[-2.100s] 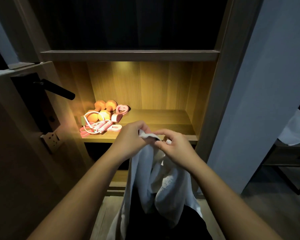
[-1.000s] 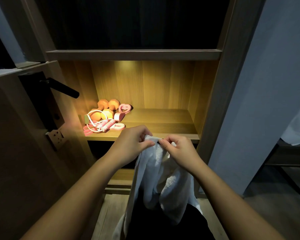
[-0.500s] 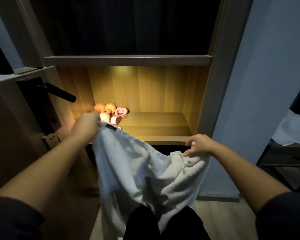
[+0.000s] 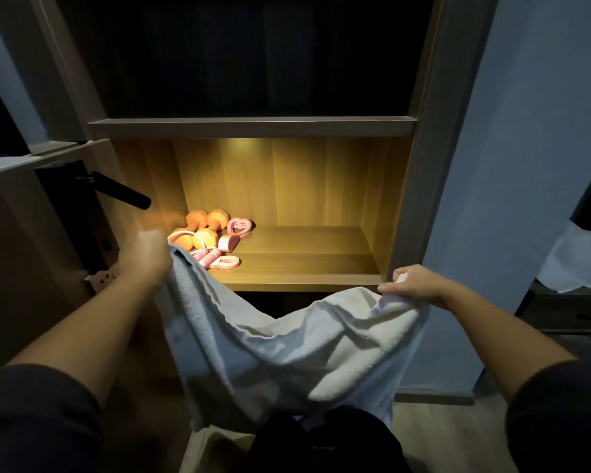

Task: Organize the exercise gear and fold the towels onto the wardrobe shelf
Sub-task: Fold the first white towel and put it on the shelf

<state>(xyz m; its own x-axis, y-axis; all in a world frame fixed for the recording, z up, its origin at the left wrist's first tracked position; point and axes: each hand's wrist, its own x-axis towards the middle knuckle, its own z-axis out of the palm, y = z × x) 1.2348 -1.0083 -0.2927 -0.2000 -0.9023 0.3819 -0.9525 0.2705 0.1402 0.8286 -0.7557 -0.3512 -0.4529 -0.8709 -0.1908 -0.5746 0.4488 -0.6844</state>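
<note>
I see the white towel (image 4: 287, 353) stretched in the air in front of the lit wardrobe shelf (image 4: 304, 268), sagging in the middle. The left hand (image 4: 145, 256), blurred, grips its upper left corner, and the right hand (image 4: 417, 283) pinches the other corner by the shelf's right front edge. Orange dumbbells (image 4: 205, 230) and pink grip trainers (image 4: 234, 230) lie together at the shelf's left. Another white cloth (image 4: 570, 264) lies far right.

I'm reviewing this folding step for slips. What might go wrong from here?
The white towel sags unevenly between the left hand and right hand, so the fold may come out crooked. The left hand grips its corner close to the orange dumbbells and pink jump rope; the cloth might snag them.
</note>
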